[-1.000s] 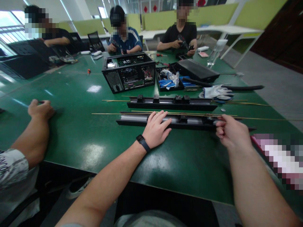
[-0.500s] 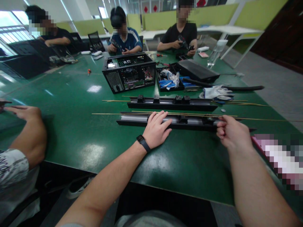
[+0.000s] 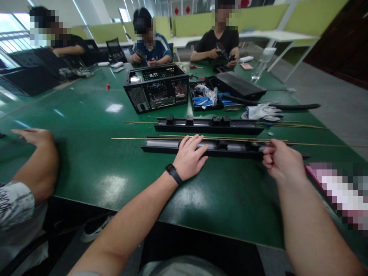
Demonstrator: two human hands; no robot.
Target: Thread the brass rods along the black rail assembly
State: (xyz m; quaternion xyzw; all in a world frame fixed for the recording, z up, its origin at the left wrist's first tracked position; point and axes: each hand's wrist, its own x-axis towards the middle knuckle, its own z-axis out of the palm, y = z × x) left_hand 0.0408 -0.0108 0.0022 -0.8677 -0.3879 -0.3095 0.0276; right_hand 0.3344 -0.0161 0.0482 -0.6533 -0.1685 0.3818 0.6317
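My left hand (image 3: pixel 190 158), with a dark watch at its wrist, lies with fingers spread across a long black channel-shaped rail (image 3: pixel 156 145). A pale strip runs inside that rail, and small black blocks (image 3: pixel 222 145) sit along it. Thin brass-coloured rods (image 3: pixel 132 138) lie lengthwise over the rail, passing by my fingertips. At the rail's right end my right hand (image 3: pixel 283 159) is closed, thumb against curled fingers. What it pinches is hidden. Beyond lies a second black rail (image 3: pixel 207 126) with several black blocks and more thin rods.
An open computer case (image 3: pixel 156 92) stands behind the rails. Right of it are a black tray (image 3: pixel 198 105) with gloves, a dark flat box (image 3: pixel 241 86), a white glove (image 3: pixel 263 112) and a clear bottle (image 3: pixel 261 67). A co-worker's arm (image 3: pixel 40 161) reaches in at left; other people sit across.
Both my hands and the rails stay in place. The co-worker's hand at left has shifted slightly, and the dark item near its fingers has moved left, almost out of view.
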